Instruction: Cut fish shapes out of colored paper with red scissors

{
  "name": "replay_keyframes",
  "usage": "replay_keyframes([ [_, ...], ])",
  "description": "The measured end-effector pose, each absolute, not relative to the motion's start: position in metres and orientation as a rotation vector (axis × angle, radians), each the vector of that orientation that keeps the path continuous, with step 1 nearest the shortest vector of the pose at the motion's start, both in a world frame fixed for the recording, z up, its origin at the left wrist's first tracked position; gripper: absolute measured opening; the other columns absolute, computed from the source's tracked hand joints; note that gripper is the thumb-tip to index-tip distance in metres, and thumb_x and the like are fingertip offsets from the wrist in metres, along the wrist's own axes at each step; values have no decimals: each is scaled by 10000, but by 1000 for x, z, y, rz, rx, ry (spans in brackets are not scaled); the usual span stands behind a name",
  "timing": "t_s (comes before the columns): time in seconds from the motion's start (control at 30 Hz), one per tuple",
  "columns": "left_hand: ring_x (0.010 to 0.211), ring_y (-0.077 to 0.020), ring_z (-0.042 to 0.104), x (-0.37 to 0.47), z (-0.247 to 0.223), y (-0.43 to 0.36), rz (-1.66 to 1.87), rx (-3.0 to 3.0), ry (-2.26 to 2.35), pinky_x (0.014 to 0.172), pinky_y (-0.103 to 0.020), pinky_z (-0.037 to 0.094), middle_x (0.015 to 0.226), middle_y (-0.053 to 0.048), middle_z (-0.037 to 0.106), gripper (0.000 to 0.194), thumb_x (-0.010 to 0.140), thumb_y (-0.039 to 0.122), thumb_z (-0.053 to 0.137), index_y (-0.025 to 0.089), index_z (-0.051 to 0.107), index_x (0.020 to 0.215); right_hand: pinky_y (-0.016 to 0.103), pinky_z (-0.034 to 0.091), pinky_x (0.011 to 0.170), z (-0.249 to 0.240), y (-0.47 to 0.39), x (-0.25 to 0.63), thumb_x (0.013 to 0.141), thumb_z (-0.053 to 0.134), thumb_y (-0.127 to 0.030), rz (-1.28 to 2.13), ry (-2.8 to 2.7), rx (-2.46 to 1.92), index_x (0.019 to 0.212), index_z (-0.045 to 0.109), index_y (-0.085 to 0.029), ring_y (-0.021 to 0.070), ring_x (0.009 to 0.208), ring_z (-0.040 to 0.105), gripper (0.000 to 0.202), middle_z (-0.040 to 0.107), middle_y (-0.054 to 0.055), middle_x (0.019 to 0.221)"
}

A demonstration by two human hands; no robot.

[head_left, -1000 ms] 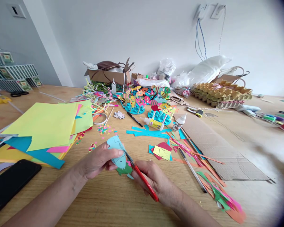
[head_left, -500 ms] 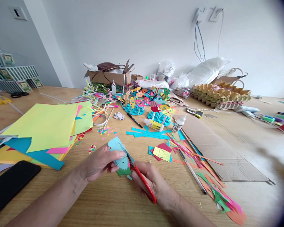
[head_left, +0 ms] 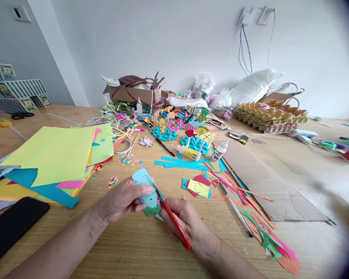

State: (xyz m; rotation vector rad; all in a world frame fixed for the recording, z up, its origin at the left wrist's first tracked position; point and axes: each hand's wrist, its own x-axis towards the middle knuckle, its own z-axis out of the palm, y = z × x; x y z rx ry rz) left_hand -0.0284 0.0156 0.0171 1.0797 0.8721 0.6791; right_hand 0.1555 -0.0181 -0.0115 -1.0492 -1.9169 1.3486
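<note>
Between the thumb and fingers of my left hand [head_left: 125,197] is a light blue paper piece [head_left: 144,180] with a fish drawn on it. My right hand [head_left: 183,221] grips red-handled scissors [head_left: 176,223], and their blades meet the right edge of that paper. Just below the blue paper, a green paper scrap [head_left: 152,210] lies on the table, partly hidden by my hands. To the right of the scissors, a yellow card [head_left: 198,188] with a drawn fish lies on red and blue paper pieces.
Stacked coloured sheets [head_left: 55,155] and a black phone [head_left: 14,228] lie on the left. Behind my hands stand glue bottles [head_left: 219,151] and paper fish on blue bases [head_left: 195,144]. Paper strips, a pen [head_left: 235,209] and flat cardboard [head_left: 264,182] are on the right, with egg trays [head_left: 270,116] farther back.
The scissor blades appear slightly closer together on the blue paper. Both hands stay almost in place, and the view has shifted very slightly.
</note>
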Motion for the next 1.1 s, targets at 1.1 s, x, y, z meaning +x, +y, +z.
replay_keyframes([
  [1.1, 422, -69, 344, -21, 11, 12, 786, 1148, 904, 416, -189, 270, 458, 57, 450, 272, 741, 361, 569, 174, 464, 573, 208, 271, 449, -5, -19, 155, 894, 314, -559, 1355, -1902, -1047, 630, 388, -191, 94, 489, 327, 459, 357, -43, 534],
])
